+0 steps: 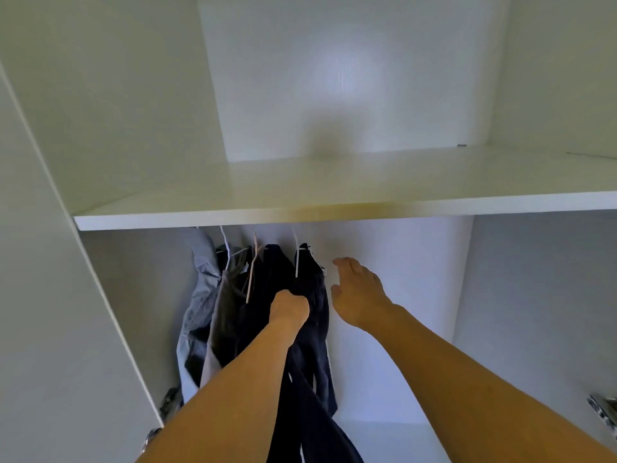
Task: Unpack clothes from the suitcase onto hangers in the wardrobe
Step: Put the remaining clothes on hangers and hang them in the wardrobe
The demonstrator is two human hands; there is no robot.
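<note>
My one head camera faces straight into the wardrobe [334, 78] from close up, level with its shelf [334, 208], both forearms reaching in from below.

Wardrobe shelf [334, 185]: smooth white laminate, slight sheen. Hung clothes [310, 329]: matt dark cloth. Hinge [602, 412]: shiny metal.

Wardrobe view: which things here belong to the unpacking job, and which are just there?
Job: dark navy garment, gripped by the left hand; open right hand beside it; white hangers; hung grey shirt.
Just there: bare shelf; door hinges.
</note>
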